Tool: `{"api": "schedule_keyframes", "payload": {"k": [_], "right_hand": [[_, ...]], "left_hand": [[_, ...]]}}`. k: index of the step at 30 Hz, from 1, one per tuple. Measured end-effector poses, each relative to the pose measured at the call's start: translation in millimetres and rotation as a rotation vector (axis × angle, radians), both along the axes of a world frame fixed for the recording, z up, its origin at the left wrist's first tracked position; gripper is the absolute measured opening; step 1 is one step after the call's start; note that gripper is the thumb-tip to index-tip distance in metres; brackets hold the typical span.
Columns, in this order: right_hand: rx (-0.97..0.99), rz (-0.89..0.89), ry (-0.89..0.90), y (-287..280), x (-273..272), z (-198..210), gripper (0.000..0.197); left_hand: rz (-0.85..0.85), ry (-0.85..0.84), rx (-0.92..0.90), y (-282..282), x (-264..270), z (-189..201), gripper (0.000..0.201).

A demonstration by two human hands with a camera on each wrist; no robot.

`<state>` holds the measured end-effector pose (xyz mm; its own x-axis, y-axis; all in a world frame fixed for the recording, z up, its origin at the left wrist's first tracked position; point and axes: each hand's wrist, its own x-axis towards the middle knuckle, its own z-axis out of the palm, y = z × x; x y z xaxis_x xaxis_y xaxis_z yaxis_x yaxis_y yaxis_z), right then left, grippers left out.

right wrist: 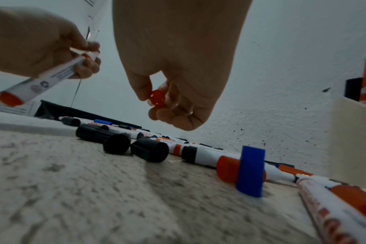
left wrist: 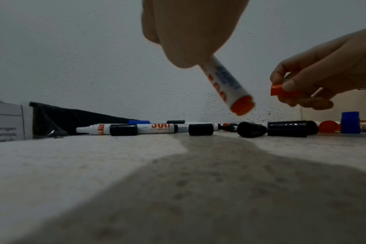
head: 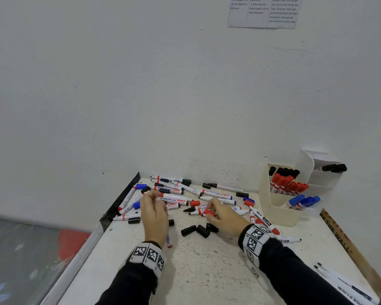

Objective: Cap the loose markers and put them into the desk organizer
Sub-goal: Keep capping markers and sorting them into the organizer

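A speckled white desk (head: 207, 267) fills the lower centre of the head view, set against a pale wall. At centre right of the frame stands a cream desk organizer (head: 279, 208), its compartments holding capped black, red and blue markers. A scatter of loose markers (head: 176, 190) and caps lies along the desk's far edge, with three black caps (head: 198, 230) lying near one another, just below centre. A blue cap (right wrist: 250, 171) stands upright in the lower right of the right wrist view. At lower centre left, the person's left hand (head: 154, 216) hangs above the desk, its fingers (right wrist: 86, 66) curled round a red-ended marker (left wrist: 228, 85) held tilted, red butt end lowest. Just right of it, apart from it, the right hand (head: 224, 214) pinches a red cap (head: 209, 212) between thumb and fingers (left wrist: 290, 85), clear of the desk. Marker and cap are near each other but not touching.
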<state>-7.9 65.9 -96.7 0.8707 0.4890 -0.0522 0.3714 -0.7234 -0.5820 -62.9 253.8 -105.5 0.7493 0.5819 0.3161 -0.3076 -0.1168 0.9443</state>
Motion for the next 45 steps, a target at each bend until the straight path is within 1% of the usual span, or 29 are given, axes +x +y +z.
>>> {"api": "schedule_keyframes", "payload": {"k": [3, 5, 8, 9, 12, 14, 15, 17, 18, 20, 25, 27, 29, 34, 39, 45], "right_hand": [[-0.001, -0.03, -0.043, -4.6, 0.6, 0.3, 0.007], [-0.011, -0.042, -0.084, -6.0, 0.1, -0.8, 0.01], [0.077, -0.078, -0.108, -4.4, -4.5, -1.2, 0.011], [0.12, -0.099, -0.102, -2.7, -6.5, -0.4, 0.009], [0.26, -0.145, -0.093, 2.5, -10.5, 3.8, 0.002], [0.307, -0.156, -0.095, 4.3, -10.8, 5.0, 0.007], [0.325, -0.156, -0.094, 4.9, -11.8, 5.6, 0.008], [0.344, -0.144, -0.106, 5.1, -12.9, 5.4, 0.008], [0.346, -0.132, -0.115, 5.1, -13.6, 6.0, 0.008], [0.35, -0.111, -0.123, 5.5, -14.9, 7.4, 0.008], [0.358, -0.039, -0.097, 9.0, -17.2, 9.1, 0.009], [0.367, -0.068, -0.117, 10.3, -17.4, 7.5, 0.011], [0.348, -0.125, -0.177, 9.3, -15.2, 6.2, 0.01], [0.298, -0.086, -0.157, 7.0, -13.2, 6.0, 0.011], [0.282, -0.112, -0.143, 5.7, -15.2, 6.2, 0.011], [0.293, -0.14, -0.197, 6.7, -16.0, 7.6, 0.013]], "left_hand": [[-0.123, 0.078, 0.121, -3.9, -2.7, -1.0, 0.035], [-0.212, 0.126, 0.176, -6.5, -4.3, -1.7, 0.041], [-0.383, 0.162, 0.12, -9.3, -7.5, 2.6, 0.044], [-0.427, 0.174, 0.112, -10.4, -8.7, 4.3, 0.042], [-0.492, 0.226, 0.187, -12.9, -10.6, 7.2, 0.027], [-0.525, 0.232, 0.234, -13.5, -10.4, 6.0, 0.023], [-0.533, 0.243, 0.284, -12.9, -9.9, 5.0, 0.024], [-0.536, 0.271, 0.379, -11.8, -9.2, 2.6, 0.035], [-0.541, 0.286, 0.385, -11.6, -8.8, 2.0, 0.04], [-0.557, 0.311, 0.393, -10.3, -7.5, -0.1, 0.043], [-0.506, 0.333, 0.456, -10.7, -5.5, -1.0, 0.035], [-0.488, 0.339, 0.453, -10.8, -4.1, -2.1, 0.03], [-0.471, 0.352, 0.445, -9.7, -2.4, -3.7, 0.026], [-0.47, 0.363, 0.482, -8.6, -1.1, -5.4, 0.027], [-0.458, 0.366, 0.485, -8.0, -0.6, -7.2, 0.024], [-0.453, 0.333, 0.507, -9.1, -2.3, -3.1, 0.025]]}}
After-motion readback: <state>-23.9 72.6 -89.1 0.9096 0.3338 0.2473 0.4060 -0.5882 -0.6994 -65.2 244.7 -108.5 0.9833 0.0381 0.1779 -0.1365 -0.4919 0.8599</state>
